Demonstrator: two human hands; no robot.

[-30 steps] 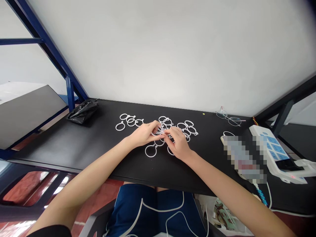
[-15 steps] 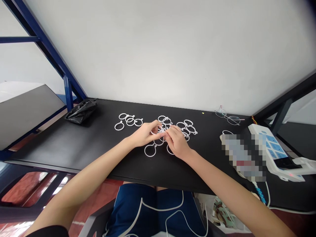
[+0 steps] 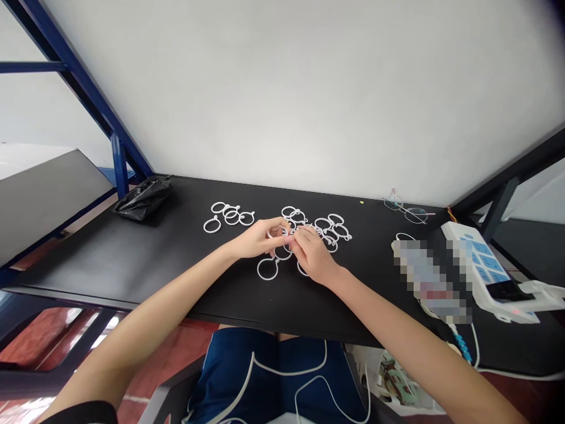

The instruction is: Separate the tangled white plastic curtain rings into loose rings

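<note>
My left hand (image 3: 256, 238) pinches a white curtain ring (image 3: 269, 233) between thumb and fingers, just above the table. Against its right side, my right hand (image 3: 314, 254) is closed, fingertips meeting the left thumb tip; whatever sits between those fingertips is hidden. Several more white rings with small eyelets lie under and around both hands, partly covered by them. One loose ring (image 3: 267, 279) rests in front of the left hand. A group of rings (image 3: 232, 224) is spread to the left, and another cluster (image 3: 336, 215) overlaps to the right.
The black table (image 3: 176, 253) meets a pale wall behind. A black plastic bag (image 3: 143, 199) lies at the back left. On the right are eyeglasses (image 3: 416, 215), a blurred-out device (image 3: 430, 280) with a cable, and a white power strip (image 3: 483, 262). A white cord crosses my lap.
Both hands stay together at the same ring, with only a slight shift of the fingers. The whole view has moved a little; the rings on the table lie as before.
</note>
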